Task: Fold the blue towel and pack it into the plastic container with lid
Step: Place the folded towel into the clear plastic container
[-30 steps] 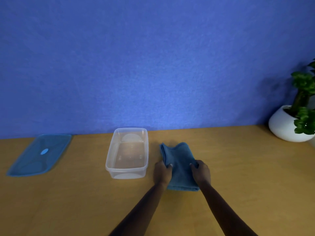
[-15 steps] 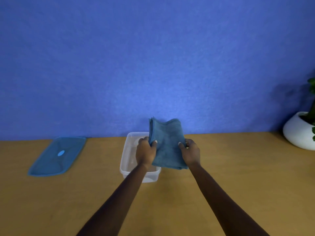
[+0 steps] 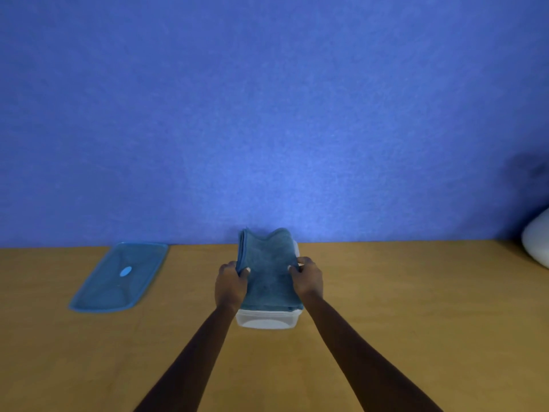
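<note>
My bare forearms reach forward over the smooth, matte wooden table [image 3: 416, 292]. Just past them sits the plastic container [image 3: 266, 320], a clear, rounded-corner rectangular tub whose near wall looks milky and faintly glossy. My left hand [image 3: 231, 285] pinches the left edge of the blue towel [image 3: 269, 269], thumb on top and fingers curled under, where the stacked layers show as thin soft ridges. My right hand [image 3: 307, 278] grips the right edge the same way. The towel is folded into a thick, fuzzy oblong and lies over the container's opening, covering nearly all of it; its near end meets the near rim, while its far end rises in two soft peaks with a dip between them. I cannot tell whether it rests inside the tub or hangs above it. Well to the left, the lid [image 3: 120, 278] lies flat on the table, translucent blue, with a pale oval at its centre. At the far right edge bulges a smooth white rounded pot [image 3: 538, 243]. Behind everything stands a finely grained blue wall [image 3: 267, 114].
</note>
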`<state>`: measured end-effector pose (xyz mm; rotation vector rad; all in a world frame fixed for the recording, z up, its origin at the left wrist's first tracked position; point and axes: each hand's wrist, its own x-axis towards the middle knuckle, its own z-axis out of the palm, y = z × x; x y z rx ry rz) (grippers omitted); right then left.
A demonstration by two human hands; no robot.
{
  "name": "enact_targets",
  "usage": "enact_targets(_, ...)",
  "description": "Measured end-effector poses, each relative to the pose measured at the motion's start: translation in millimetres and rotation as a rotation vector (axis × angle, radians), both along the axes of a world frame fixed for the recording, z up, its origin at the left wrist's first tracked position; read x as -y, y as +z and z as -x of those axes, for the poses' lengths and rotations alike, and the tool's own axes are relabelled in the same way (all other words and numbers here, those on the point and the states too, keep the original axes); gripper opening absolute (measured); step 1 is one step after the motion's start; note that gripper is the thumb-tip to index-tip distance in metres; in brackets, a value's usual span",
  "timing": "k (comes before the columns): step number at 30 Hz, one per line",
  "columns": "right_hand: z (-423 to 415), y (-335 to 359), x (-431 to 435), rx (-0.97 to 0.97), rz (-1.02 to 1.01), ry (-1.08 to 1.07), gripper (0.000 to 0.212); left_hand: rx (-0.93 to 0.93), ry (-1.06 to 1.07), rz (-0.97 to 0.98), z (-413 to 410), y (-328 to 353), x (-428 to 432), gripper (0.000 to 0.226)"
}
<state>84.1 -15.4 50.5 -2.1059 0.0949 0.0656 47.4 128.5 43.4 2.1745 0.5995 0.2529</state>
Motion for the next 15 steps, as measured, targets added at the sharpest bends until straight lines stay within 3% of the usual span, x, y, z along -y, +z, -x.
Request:
enact_targets(9,-3,-4,-8,0.026,0.087,-0.009,0.037,-0.079,0.051,-0.250,-7,-7,-3,0.035)
enact_targets(15,-3,-11,-3,0.044,0.388,0.036,0.041,-0.134,-0.029,-0.321,-8,-16,-3,0.041)
